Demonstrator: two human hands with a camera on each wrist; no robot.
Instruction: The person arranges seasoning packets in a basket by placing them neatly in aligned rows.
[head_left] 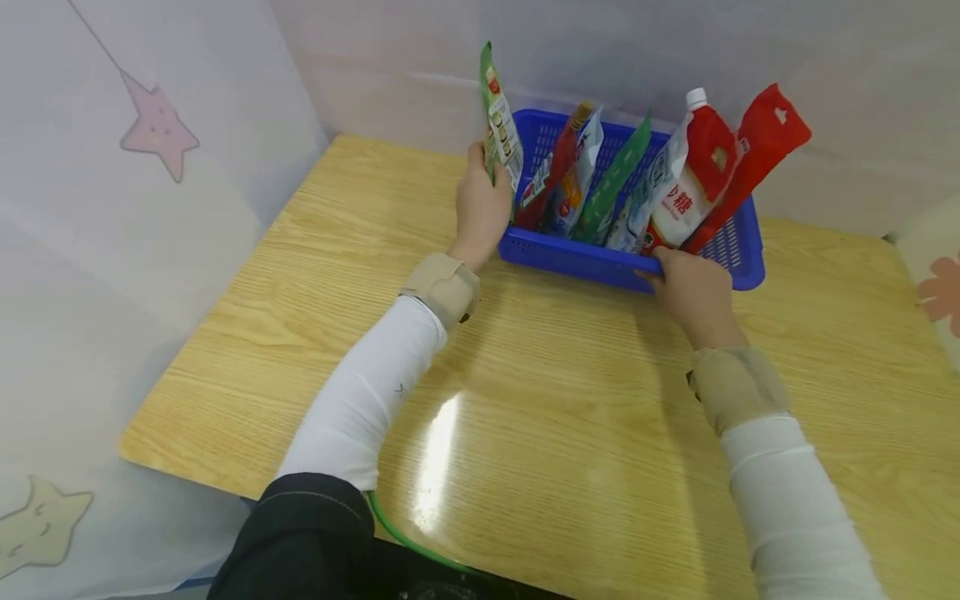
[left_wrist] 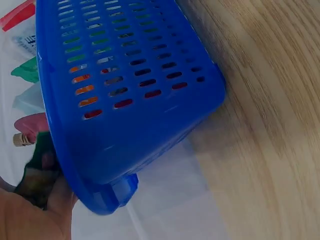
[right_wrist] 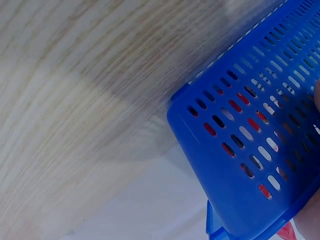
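Note:
A blue plastic basket (head_left: 577,260) with slotted walls stands at the back of the table, packed with upright packets. My left hand (head_left: 482,208) pinches a green printed packet (head_left: 504,125) at the basket's left end. The left wrist view shows that packet (left_wrist: 39,177) inside the rim, beside the basket's corner. At the front rim, toward the right, my right hand (head_left: 693,292) grips the basket with its thumb over the edge. Near it are a red-and-white sugar pouch (head_left: 678,204) with a white cap and a red bag (head_left: 772,137).
Between the ends stand a red pouch (head_left: 555,171) with a gold cap, a pale packet (head_left: 581,179), a green packet (head_left: 615,183) and a white-blue packet (head_left: 652,187). The wooden table (head_left: 540,400) meets a pale wall covering (head_left: 390,75) behind. A green cord (head_left: 408,540) crosses the near edge.

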